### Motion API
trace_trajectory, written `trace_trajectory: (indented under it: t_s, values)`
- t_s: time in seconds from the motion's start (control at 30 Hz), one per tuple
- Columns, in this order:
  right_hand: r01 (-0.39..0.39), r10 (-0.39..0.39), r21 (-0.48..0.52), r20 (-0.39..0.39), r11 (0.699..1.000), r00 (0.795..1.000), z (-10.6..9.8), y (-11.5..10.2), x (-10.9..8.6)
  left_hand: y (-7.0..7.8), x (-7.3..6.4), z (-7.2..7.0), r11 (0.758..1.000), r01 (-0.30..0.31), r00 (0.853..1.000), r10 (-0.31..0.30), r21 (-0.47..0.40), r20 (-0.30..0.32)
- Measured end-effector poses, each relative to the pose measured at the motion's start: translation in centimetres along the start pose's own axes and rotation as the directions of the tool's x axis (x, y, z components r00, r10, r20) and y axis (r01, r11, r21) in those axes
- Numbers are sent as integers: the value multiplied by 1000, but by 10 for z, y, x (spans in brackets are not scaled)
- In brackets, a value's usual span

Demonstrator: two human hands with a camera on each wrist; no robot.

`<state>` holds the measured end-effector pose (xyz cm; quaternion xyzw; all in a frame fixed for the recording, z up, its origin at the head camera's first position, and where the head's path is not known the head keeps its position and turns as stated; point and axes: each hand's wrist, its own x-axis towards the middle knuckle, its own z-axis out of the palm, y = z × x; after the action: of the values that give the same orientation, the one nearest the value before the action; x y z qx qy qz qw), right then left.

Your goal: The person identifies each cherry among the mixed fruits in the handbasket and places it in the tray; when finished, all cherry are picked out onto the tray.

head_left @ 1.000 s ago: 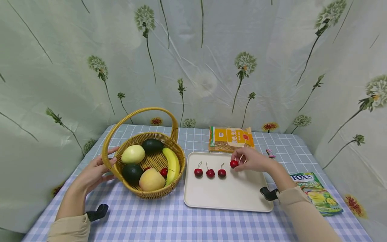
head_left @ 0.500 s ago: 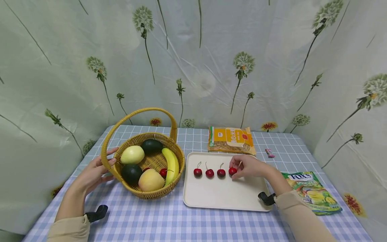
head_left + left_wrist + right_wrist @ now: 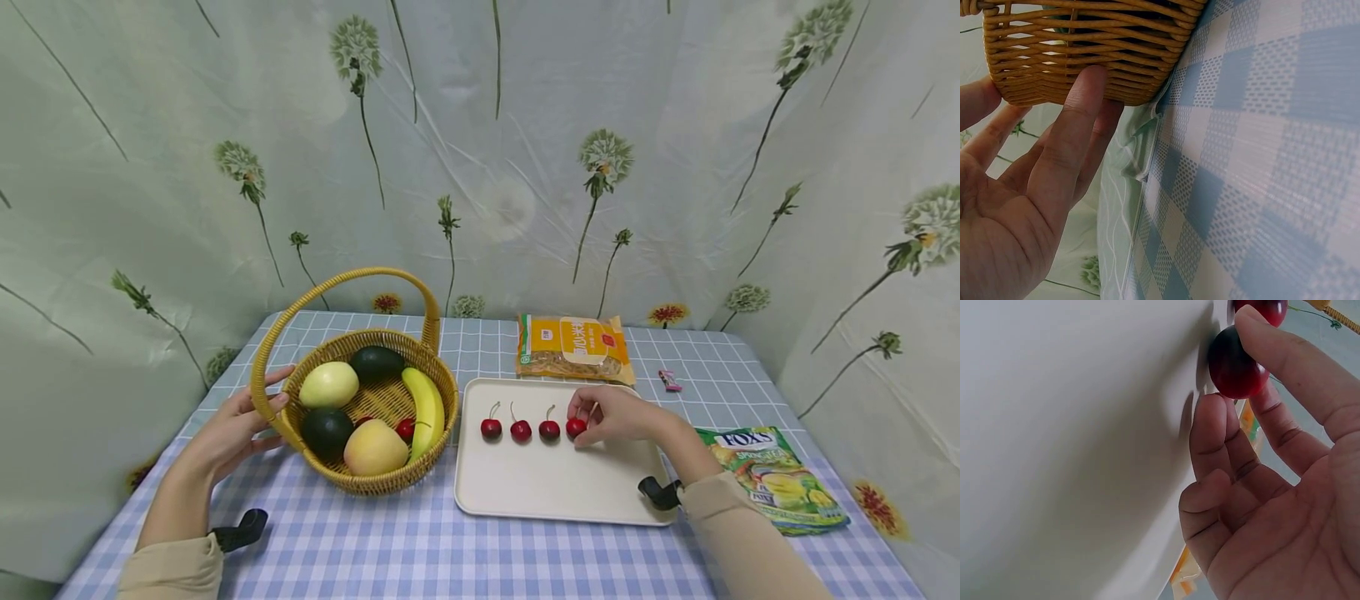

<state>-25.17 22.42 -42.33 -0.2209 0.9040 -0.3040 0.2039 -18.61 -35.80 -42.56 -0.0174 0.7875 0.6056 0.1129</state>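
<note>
In the head view my right hand (image 3: 611,414) pinches a red cherry (image 3: 576,427) between thumb and fingers, low over the cream tray (image 3: 540,487). The right wrist view shows this cherry (image 3: 1235,365) close to the tray surface, my thumb on one side. Left of it on the tray, several cherries (image 3: 549,430) with stems stand in a row. My left hand (image 3: 232,433) is at the left side of a yellow wicker basket (image 3: 386,482), and its extended fingers (image 3: 1075,112) touch the weave. The basket holds a banana (image 3: 425,408), a peach (image 3: 375,447), other round fruits and cherries.
Behind the tray lies an orange food bag (image 3: 573,348). A small pink wrapped candy (image 3: 670,381) is at the back right. Partly behind my right forearm lies a green Fox's bag (image 3: 780,479). A checked cloth (image 3: 360,550) covers the table, with a floral curtain behind.
My right hand has moved slightly down and left with its cherry, bringing it in line with the row on the tray. The left hand stays at the basket.
</note>
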Motion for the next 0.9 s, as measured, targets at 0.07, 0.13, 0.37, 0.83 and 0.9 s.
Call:
trace_trajectory:
  t_s: [0.07, 0.13, 0.37, 0.83, 0.9]
  values:
    - [-6, 6, 2, 2, 1000, 1000, 0, 0, 0, 0, 0, 0, 1000, 5, 1000, -5, 6, -3]
    - [-11, 11, 4, 5, 1000, 1000, 0, 1, 0, -1, 0, 0, 1000, 9, 1000, -9, 14, -6]
    - [-19, 19, 20, 7, 1000, 1000, 0, 3, -1, -2, 1, -1, 999, 10, 1000, -10, 31, -7]
    - [7, -7, 31, 17, 999, 1000, -10, -1, -4, -2, 1, -1, 1000, 7, 1000, -7, 10, 0]
    - [8, -9, 38, 18, 999, 1000, -14, -3, -3, -2, 2, -1, 1000, 6, 1000, -6, 10, 1]
